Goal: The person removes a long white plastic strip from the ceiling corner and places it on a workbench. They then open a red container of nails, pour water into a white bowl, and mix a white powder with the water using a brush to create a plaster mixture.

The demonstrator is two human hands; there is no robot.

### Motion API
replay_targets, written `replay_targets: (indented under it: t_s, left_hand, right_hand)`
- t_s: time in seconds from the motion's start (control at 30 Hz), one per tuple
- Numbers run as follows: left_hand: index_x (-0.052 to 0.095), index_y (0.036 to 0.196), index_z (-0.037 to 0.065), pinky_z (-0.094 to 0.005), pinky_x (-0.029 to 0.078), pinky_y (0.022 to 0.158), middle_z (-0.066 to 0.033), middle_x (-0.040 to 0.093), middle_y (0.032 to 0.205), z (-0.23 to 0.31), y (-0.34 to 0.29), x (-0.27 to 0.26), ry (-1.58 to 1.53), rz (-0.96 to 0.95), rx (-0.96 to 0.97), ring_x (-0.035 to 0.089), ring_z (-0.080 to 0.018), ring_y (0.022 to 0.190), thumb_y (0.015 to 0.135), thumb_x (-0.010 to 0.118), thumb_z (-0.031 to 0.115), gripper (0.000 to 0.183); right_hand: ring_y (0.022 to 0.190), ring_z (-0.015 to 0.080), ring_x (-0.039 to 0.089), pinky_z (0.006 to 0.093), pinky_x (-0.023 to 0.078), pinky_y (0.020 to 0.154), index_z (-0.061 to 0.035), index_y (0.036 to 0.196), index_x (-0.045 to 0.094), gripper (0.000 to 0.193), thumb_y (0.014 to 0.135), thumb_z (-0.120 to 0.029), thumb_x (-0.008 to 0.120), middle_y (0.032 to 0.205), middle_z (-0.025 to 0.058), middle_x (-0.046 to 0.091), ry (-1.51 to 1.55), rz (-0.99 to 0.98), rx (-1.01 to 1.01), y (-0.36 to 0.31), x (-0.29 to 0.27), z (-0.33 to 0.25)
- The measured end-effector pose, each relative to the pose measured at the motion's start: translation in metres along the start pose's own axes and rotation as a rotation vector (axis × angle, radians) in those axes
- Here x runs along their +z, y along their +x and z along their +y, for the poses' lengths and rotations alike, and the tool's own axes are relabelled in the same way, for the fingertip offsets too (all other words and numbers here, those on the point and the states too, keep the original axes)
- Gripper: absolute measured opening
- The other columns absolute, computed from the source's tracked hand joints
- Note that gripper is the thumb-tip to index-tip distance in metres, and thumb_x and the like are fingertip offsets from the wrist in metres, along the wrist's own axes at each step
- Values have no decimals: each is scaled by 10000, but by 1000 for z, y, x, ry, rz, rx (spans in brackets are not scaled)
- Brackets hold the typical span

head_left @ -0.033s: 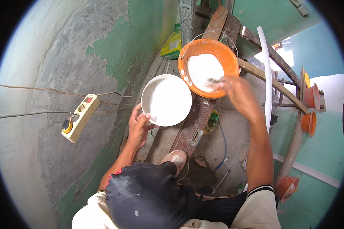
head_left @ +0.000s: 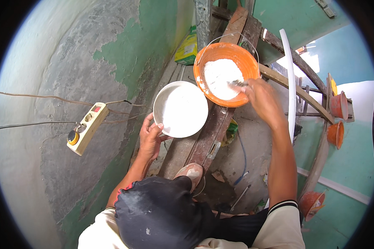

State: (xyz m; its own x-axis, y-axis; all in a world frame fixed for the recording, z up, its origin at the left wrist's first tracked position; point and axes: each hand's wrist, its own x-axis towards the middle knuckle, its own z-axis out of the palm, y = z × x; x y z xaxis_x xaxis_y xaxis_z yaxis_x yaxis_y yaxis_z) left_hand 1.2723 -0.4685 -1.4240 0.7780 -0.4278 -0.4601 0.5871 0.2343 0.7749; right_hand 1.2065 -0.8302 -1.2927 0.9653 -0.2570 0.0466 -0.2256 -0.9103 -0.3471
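My left hand point(head_left: 151, 136) grips the rim of a round white bowl point(head_left: 169, 93), thumb at the edge. White material, very bright, lies inside, its texture hard to make out. Right beside the bowl, an orange bucket point(head_left: 252, 74) with a raised wire handle stands on a wooden plank and holds white powder point(head_left: 220, 71). My right hand point(head_left: 262, 101) is closed at the bucket's right side around a small grey metal tool point(head_left: 237, 83). The tool's end is in the powder; its grip is hidden by my fingers.
Dusty planks point(head_left: 205, 143) run away from me beside a peeling wall at left. A power strip point(head_left: 87, 128) with cables hangs on that wall. A green-and-yellow box point(head_left: 187, 49) sits behind the bowl. At right are wooden beams, a curved white strip point(head_left: 289, 74) and several orange containers point(head_left: 335, 135).
My right hand and its tool have shifted slightly within the bucket and look less blurred. The bowl in my left hand has barely moved.
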Motion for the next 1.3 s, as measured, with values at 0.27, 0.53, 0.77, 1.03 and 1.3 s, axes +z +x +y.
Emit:
replay_targets:
  t_s: [0.27,0.53,0.77,1.03,1.3]
  left_hand:
    - [391,1503,77,-498,632,911,-183,617,1383,4,1,2,43,4,-9,715,-301,1168,918,707,296,701]
    - [375,1505,80,-478,634,895,-172,625,1363,6,4,0,43,2,-13,720,-296,1155,913,722,321,727]
    - [322,1550,50,-462,641,840,-173,685,1316,6,5,5,-4,-1,-14,719,-258,1132,917,738,263,786]
    - [338,1544,53,-452,649,841,-180,667,1333,2,2,4,5,-11,-20,717,-269,1147,910,742,274,784]
    - [284,1572,37,-469,656,830,-193,674,1337,1,-2,7,-19,-29,-26,719,-274,1151,909,747,251,836]
  right_hand:
    - [1038,320,680,468,425,928,-53,901,767,117,898,-116,668,1001,151,729,-421,-55,-71,49,84,43]
    - [1068,295,665,479,370,945,-65,1089,757,204,1020,-219,642,1052,130,725,-175,-42,32,44,83,44]
    - [1048,288,655,467,346,979,-57,1169,751,243,1025,-228,657,1037,119,712,-72,86,3,18,44,32]
    - [1023,261,635,427,407,915,-71,1172,743,227,999,-199,670,1027,90,666,-3,-37,-259,-29,46,-44]
    - [966,207,628,389,427,837,-58,1097,769,213,903,-74,682,942,42,629,-122,259,-329,-26,63,-68]
